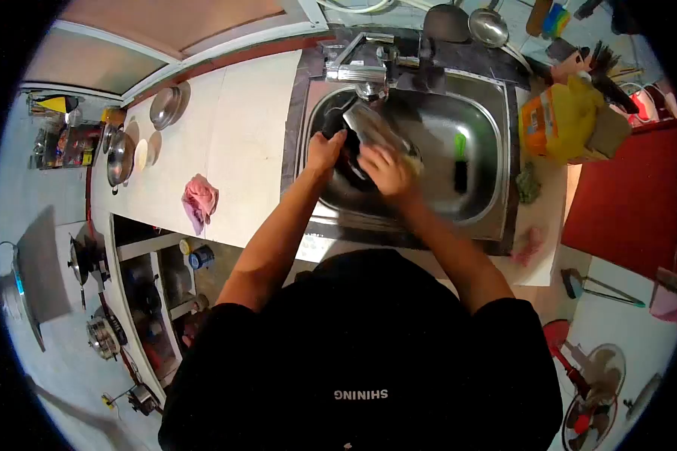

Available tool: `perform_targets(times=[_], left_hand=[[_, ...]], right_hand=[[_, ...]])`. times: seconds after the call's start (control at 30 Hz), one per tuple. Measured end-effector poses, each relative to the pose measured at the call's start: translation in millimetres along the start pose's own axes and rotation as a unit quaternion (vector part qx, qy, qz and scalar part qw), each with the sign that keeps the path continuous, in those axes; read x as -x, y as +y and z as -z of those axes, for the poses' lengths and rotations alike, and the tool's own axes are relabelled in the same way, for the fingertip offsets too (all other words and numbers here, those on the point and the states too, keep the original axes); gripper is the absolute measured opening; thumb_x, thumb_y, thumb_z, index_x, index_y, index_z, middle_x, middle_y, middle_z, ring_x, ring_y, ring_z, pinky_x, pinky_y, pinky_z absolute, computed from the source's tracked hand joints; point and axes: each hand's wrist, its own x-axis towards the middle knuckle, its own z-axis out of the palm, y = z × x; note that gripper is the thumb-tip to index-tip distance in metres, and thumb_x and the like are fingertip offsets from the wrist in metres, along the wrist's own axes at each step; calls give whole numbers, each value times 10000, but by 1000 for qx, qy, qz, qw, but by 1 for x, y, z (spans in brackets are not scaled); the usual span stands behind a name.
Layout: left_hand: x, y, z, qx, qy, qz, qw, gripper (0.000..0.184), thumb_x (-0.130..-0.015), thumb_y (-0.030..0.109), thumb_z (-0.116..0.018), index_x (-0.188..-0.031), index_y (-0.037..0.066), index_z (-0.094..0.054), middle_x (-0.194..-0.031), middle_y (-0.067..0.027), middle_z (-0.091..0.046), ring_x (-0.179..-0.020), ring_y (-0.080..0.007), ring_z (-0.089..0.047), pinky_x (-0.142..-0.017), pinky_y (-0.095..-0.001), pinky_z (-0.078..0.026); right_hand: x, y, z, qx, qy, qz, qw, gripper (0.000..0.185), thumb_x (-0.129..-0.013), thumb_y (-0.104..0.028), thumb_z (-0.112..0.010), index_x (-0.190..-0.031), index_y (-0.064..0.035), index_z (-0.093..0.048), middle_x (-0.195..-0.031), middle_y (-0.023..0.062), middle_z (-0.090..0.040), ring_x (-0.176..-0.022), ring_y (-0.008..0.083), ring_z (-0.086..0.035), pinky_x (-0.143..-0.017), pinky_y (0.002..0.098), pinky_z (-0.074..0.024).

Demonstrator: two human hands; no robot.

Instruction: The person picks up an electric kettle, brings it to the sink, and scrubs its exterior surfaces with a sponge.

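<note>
Over the left half of the steel sink (pixel 489 180), my left hand (pixel 326 152) is closed on the near left edge of a tilted piece of cookware (pixel 368 124), shiny silver with a dark side. Its exact kind is unclear. My right hand (pixel 390 171) presses against the metal with bent fingers, blurred by motion. A pale yellowish patch shows beside those fingers; I cannot make out what it is. Above the cookware stands the chrome faucet (pixel 368 75). A brush (pixel 460 161) with a green end and a dark end lies on the right side of the sink.
A pink cloth (pixel 200 201) lies on the white counter (pixel 241 150) at left, with metal lids or pans (pixel 120 158) beyond it. Right of the sink are a green scrubber (pixel 527 184) and a yellow and orange bag (pixel 572 120). A ladle (pixel 489 28) rests behind the sink.
</note>
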Motion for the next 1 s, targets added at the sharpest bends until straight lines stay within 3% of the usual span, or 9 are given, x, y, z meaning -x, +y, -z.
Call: perform_targets(times=[0.2, 0.3, 0.4, 0.6, 0.7, 0.73, 0.83, 0.9, 1.0], left_hand=[[8, 10, 2, -27, 27, 24, 999, 357, -839, 309, -627, -678, -10, -609, -561, -59, -574, -466, -149, -540, -426, -299, -404], [-6, -5, 11, -47, 38, -3, 998, 472, -844, 415, -609, -722, -40, -606, -567, -99, -580, -486, -185, -567, -451, -323, -424], [-9, -9, 13, -91, 52, -7, 994, 565, -859, 481, -554, -819, -82, -590, -681, -172, -610, -609, -253, -605, -550, -363, -460], [13, 4, -7, -250, 78, -79, 962, 660, -922, 512, -387, -1043, -126, -504, -953, -313, -584, -974, -414, -561, -829, -408, -427], [22, 8, -12, -224, 53, -85, 969, 618, -942, 480, -363, -1050, -112, -502, -954, -303, -580, -952, -398, -568, -815, -409, -429], [22, 11, -11, -227, 56, -88, 968, 621, -942, 486, -359, -1041, -110, -505, -943, -295, -583, -931, -392, -569, -805, -407, -430], [-5, -15, -8, -224, 128, -103, 961, 635, -937, 514, -349, -982, -92, -533, -869, -238, -595, -827, -339, -572, -757, -391, -434], [-23, -27, 11, -98, 59, 5, 993, 637, -933, 521, -356, -979, -86, -543, -862, -213, -596, -822, -309, -574, -755, -377, -437], [-4, -7, 7, -153, 59, -39, 986, 626, -941, 508, -344, -980, -86, -538, -877, -211, -590, -833, -301, -573, -762, -375, -436]], right_hand=[[-46, 11, -8, -83, 70, -24, 994, 337, -784, -97, -502, -1105, -108, -602, -1239, 23, -521, -1155, 219, -470, -907, 331, -442], [25, 27, -40, -1, 71, 87, 994, 327, -816, -113, -498, -1127, -47, -572, -1269, 54, -498, -1182, 249, -446, -982, 356, -388], [58, 28, -34, -49, 12, 11, 999, 346, -818, -118, -495, -1154, -63, -557, -1221, 63, -536, -1144, 264, -483, -978, 360, -398], [-89, 18, -2, -36, 48, -115, 992, 322, -788, -94, -522, -1101, -108, -595, -1150, 4, -575, -1028, 248, -556, -818, 370, -481], [-102, 23, -12, -55, 19, -104, 993, 310, -792, -89, -517, -1090, -118, -596, -1134, 13, -575, -979, 254, -574, -782, 378, -483], [-90, 18, -3, -39, 102, -55, 993, 314, -801, -89, -515, -1103, -114, -594, -1111, 19, -579, -951, 251, -585, -777, 365, -486], [-17, 21, -15, -34, 73, -48, 996, 355, -817, -92, -497, -1169, -93, -543, -1137, 61, -561, -1057, 287, -522, -906, 377, -438], [36, 18, -29, -64, 34, -4, 997, 336, -814, -97, -505, -1144, -100, -565, -1146, 55, -549, -1098, 266, -493, -937, 374, -414], [15, 14, -28, -94, 26, 7, 995, 316, -810, -100, -513, -1116, -108, -591, -1139, 53, -548, -1128, 246, -473, -952, 364, -402]])
